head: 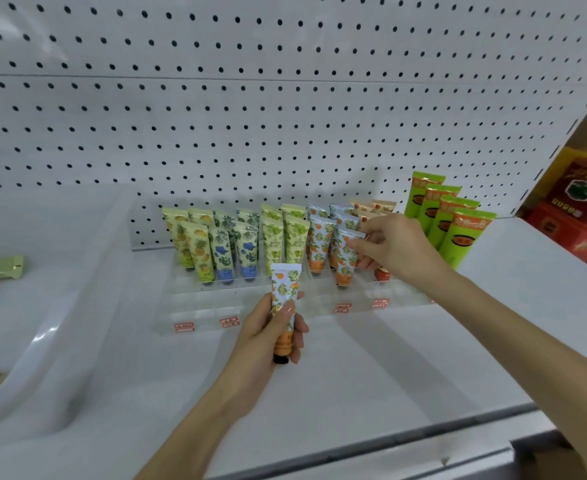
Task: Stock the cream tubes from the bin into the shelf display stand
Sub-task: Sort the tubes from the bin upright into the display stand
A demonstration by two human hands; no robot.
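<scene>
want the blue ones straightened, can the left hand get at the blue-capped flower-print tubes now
Probably yes for reach: nothing stands between the left hand and the blue-capped flower-print tubes in the clear acrylic display stand. But it grips a white orange-print cream tube, so it could only nudge them.

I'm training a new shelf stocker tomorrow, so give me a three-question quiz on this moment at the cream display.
1. True or false: the left hand holds an orange-capped tube in front of the display stand, not yet in it.
2. What does the right hand pinch? A) a blue-capped tube B) the top of an orange-patterned tube standing in the stand C) a price label
3. Fill in: the tall green tubes stand at the ____ end of the row.

Key: 1 true; 2 B; 3 right.
</scene>
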